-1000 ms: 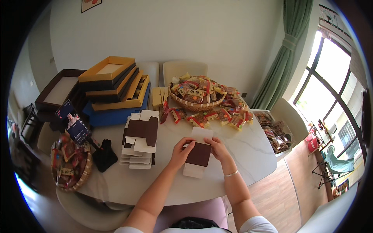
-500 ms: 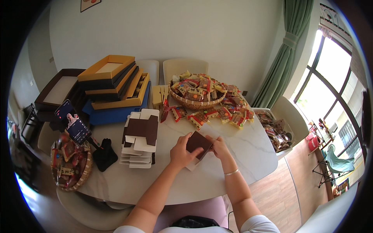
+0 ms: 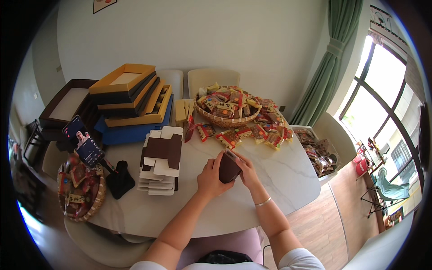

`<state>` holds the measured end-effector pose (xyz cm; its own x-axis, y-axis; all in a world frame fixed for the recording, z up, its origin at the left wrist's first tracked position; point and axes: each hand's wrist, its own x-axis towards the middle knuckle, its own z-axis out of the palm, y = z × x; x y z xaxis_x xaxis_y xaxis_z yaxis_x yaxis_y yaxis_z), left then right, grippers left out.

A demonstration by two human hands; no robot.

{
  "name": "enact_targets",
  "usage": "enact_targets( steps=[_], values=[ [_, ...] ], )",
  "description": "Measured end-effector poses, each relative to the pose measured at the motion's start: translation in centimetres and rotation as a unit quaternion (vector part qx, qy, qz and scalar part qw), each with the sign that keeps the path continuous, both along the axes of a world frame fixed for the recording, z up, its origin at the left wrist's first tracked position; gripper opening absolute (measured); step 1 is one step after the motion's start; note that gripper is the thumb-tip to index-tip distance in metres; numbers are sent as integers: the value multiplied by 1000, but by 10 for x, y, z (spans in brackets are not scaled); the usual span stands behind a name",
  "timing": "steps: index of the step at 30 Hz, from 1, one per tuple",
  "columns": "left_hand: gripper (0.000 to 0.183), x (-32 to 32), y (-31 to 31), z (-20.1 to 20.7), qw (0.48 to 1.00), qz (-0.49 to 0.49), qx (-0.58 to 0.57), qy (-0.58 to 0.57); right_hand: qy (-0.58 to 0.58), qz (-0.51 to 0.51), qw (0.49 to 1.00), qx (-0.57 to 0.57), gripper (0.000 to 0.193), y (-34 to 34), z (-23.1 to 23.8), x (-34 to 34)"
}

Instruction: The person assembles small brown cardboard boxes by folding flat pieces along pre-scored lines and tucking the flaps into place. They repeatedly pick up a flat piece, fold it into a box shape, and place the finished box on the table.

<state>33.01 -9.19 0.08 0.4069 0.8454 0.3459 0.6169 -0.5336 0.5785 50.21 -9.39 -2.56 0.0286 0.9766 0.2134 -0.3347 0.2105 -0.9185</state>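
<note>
Head camera view: where are the hands, and how much room do they have?

Both hold a small dark brown cardboard box (image 3: 229,169) above or on the near middle of the tabletop (image 3: 281,173). The left hand (image 3: 209,178) curls around its left side; the right hand (image 3: 248,171) pinches its upper right edge. To their right, pale surface stretches to a curved edge. On the left, a narrower strip separates them from a stack of flat white-and-brown cardboard cartons (image 3: 161,158). Colourful cellophane-wrapped packets (image 3: 228,138) lie just beyond the fingers.

What is hard to make out?

The box's underside is hidden, so I cannot tell whether it touches the surface. Several left fingertips are behind it, and a pale patch at its upper end is too small to read. The lens rim darkens the corners.

And the surface and room?

White, grey-veined, marble-like. At the back stands a round woven wicker basket (image 3: 227,122) heaped with similar packets; back left, stacked gold-and-black cardboard trays (image 3: 135,108). A lit phone (image 3: 84,143) leans at left. Behind are a plain pale wall (image 3: 193,36) and, right, a long green fabric curtain (image 3: 338,47) beside a bright window (image 3: 382,67).
</note>
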Motion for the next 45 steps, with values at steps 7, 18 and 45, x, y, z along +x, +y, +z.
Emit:
enact_targets(
  steps=[7,18,45],
  values=[
    [110,4,0,-5,998,22,59,-18,33,-39,996,74,61,0,-10,1],
    [100,3,4,-6,975,39,197,-90,47,-100,994,14,34,-3,-3,-9],
    [98,1,10,-8,980,4,166,-107,-262,-136,929,225,41,-3,0,-14]
  ],
)
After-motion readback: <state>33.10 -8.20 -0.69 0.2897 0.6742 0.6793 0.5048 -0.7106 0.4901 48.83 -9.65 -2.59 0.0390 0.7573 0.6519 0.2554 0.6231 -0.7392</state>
